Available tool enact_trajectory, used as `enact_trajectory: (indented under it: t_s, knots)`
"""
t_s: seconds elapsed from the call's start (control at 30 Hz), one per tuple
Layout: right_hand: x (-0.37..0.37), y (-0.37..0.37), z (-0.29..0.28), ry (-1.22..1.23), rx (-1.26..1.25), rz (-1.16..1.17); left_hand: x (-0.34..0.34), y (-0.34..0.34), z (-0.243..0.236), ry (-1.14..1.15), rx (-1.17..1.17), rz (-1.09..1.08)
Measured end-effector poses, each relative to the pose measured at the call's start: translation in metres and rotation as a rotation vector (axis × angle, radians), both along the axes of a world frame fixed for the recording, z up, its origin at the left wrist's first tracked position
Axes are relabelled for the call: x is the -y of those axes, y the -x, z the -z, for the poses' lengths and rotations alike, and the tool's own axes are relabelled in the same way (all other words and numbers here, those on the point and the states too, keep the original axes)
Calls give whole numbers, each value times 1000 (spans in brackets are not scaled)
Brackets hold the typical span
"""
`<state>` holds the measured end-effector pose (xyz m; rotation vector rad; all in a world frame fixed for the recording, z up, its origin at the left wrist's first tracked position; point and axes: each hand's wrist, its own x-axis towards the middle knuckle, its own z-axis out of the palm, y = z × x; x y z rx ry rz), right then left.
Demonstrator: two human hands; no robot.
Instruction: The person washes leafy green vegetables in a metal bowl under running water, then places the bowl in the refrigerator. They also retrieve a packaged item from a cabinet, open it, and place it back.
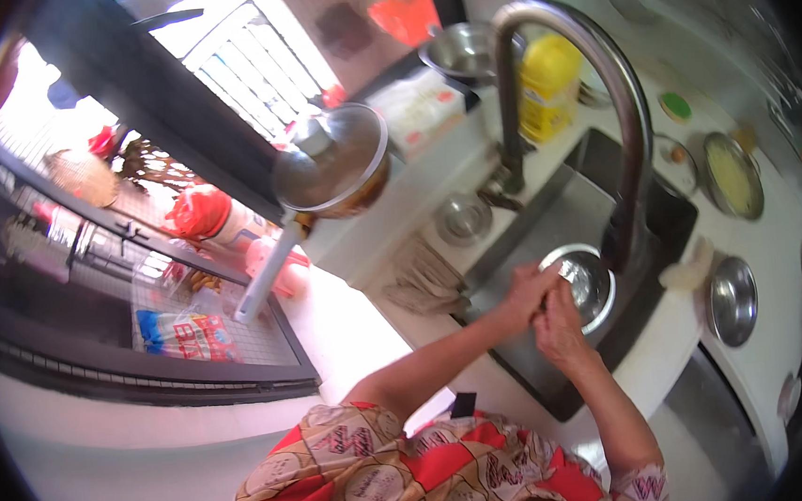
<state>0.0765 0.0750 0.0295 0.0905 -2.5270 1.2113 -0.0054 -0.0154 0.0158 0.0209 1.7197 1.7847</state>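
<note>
Your working space is the steel sink, a narrow basin bounded by the white counter on all sides. The open room lies in the basin's lower half, toward your body; the upper half is partly bare too.

The curved faucet arches over the basin, and its spout ends directly above the small steel bowl, limiting upward clearance. On the counter around the sink stand a yellow bottle, a lidded pan, a folded cloth, another steel bowl just beside the basin's right edge, and a dish of yellow food.

Your left hand grips the small steel bowl at its near rim, fingers curled closed on it. Your right hand is pressed against the same rim, fingers wrapped on the bowl. The bowl sits inside the sink, under the spout.
</note>
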Motion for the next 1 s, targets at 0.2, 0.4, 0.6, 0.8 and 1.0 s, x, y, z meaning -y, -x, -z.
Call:
enact_trajectory:
  t_s: [0.2,0.4,0.6,0.8,1.0]
  knots:
    - [-10,-37,9,-539,-24,-130,10,10,25,165,-795,126]
    - [-28,-34,0,-698,116,-45,4,13,12,-269,-157,-2]
    - [-9,-11,-5,-374,74,-59,5,12,-1,-258,-75,34]
    - [-13,-27,0,-562,239,-166,6,14,-1,-254,-152,5]
    - [-34,-15,-5,-855,-43,70,4,14,-4,-214,-196,31]
